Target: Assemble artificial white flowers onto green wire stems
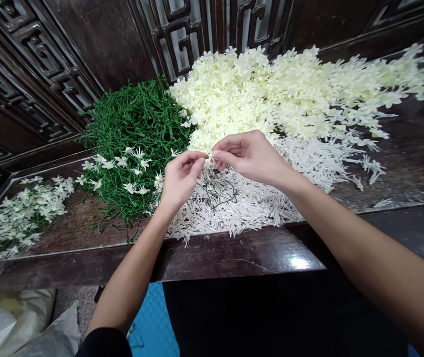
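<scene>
My left hand [181,177] and my right hand [247,154] meet fingertip to fingertip over the dark wooden table [234,255], both pinched on a thin green stem [217,189] that loops down below them. A small cream flower shows between the fingertips. Under the hands lies a spread of white spiky plastic pieces [256,198]. Behind them rises a big heap of cream artificial flowers [290,91]. To the left sits a pile of green stems [137,129], a few with flowers on them.
Finished flowered stems [15,218] lie at the table's left end. Carved dark wood panels [41,64] stand behind the table. White bags [22,322] and a blue mat [154,322] are on the floor below the table's front edge.
</scene>
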Demonstrator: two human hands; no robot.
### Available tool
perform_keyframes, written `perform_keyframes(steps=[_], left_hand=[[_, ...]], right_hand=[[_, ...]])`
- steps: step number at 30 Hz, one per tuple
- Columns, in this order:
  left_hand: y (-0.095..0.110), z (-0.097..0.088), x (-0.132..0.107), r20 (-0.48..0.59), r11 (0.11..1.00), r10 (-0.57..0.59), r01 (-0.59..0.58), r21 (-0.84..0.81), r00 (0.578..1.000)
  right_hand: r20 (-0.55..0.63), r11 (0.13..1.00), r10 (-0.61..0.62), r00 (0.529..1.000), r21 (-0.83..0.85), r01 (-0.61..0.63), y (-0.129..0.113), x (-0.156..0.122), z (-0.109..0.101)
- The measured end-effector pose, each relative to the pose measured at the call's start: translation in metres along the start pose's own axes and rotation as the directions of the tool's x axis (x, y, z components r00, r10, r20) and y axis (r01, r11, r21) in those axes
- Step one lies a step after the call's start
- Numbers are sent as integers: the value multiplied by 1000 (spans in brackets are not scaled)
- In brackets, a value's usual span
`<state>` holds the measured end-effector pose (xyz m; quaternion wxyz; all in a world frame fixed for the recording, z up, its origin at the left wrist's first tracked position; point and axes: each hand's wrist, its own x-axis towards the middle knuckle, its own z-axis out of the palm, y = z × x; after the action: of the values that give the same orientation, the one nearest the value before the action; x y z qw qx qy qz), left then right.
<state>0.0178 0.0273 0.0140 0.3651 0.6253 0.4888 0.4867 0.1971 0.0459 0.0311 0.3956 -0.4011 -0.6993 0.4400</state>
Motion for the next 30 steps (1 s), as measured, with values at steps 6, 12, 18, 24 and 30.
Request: perform_keyframes(steps=[6, 12, 18, 24, 30], left_hand=[[-1, 0, -1, 8, 1000, -9, 9, -23, 1000], [-1, 1, -1, 12, 999, -26, 26, -30, 1000], [0, 3, -2, -11, 1000, 13, -13, -17, 1000], [-3, 8, -4, -53, 1000, 30, -29, 11, 998], [-5, 10, -7, -80, 999, 50, -52, -18, 996]], right_hand=[[1, 1000, -17, 1000, -18, 17, 2, -1, 2], [0, 996, -63, 998, -66, 63, 0, -2, 4], [2, 1000, -28, 1000, -6, 28, -2, -2, 4], [32, 993, -33, 999, -116, 37, -2, -4, 6], [26, 971, -103, 994, -215, 106, 1, -5, 10]])
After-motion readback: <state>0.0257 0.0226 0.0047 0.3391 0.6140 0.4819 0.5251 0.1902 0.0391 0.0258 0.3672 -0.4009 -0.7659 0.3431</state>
